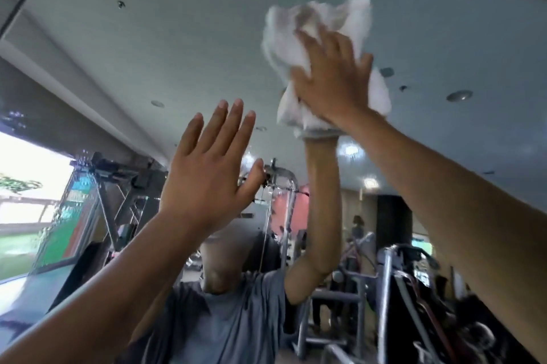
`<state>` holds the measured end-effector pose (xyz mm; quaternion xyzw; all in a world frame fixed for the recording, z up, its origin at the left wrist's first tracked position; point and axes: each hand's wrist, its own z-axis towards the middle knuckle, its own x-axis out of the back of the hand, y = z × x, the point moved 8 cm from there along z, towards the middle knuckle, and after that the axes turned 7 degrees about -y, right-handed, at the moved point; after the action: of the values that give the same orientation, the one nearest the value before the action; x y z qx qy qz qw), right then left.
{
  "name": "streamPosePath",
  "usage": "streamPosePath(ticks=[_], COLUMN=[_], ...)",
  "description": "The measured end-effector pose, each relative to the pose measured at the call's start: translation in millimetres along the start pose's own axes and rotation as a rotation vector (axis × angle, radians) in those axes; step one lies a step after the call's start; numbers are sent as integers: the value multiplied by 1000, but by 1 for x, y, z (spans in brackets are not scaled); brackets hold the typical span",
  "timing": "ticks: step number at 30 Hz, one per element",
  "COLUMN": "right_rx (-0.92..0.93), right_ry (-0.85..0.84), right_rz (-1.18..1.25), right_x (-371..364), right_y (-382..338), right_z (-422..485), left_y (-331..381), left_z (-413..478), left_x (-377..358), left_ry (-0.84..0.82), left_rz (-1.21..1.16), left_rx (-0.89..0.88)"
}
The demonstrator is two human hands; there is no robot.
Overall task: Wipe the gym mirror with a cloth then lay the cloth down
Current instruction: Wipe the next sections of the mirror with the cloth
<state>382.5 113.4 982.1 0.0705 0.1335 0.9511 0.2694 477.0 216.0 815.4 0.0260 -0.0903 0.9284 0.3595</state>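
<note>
**Cloth (pixel 281 37) pinned high on gym mirror (pixel 142 61), not gripped**

Head view: it sits bunched under the right hand (pixel 331 82), whose fingers (pixel 343 49) are straight and spread, pressing, none curled round it. Ease the pressure and it likely slides off and drops. The bunching may leave streaks. Left hand (pixel 204 174) is raised flat, fingers released, holding nothing. Can't tell if it touches the glass; if so, expect a palm smudge.

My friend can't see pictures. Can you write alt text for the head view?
The right hand presses a white cloth high on a gym mirror. The left hand is raised open beside it; machines reflect below.
</note>
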Motion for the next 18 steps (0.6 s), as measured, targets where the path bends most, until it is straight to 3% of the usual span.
streamPosePath(ticks=[5,7,11,13,15,18], right_rx=[725,667,-23,-185,-107,317], right_ry=[-171,-183,-8,32,22,-38], right_rz=[-59,-83,11,-23,-22,-4], right_x=[-9,-4,8,6,-1,-10], right_y=[-3,33,58,25,-14,-43], right_z=[-113,-98,-45,-44,-62,-112], left_y=[5,7,7,6,5,5], left_z=[-52,-61,-60,-61,-67,-77], left_x=[-3,-4,-5,-4,-3,-1], left_ry=[-12,-23,-26,-19,1,47], left_rz=[-19,-23,-36,-41,-44,-25], left_rx=[6,-17,4,12,12,-3])
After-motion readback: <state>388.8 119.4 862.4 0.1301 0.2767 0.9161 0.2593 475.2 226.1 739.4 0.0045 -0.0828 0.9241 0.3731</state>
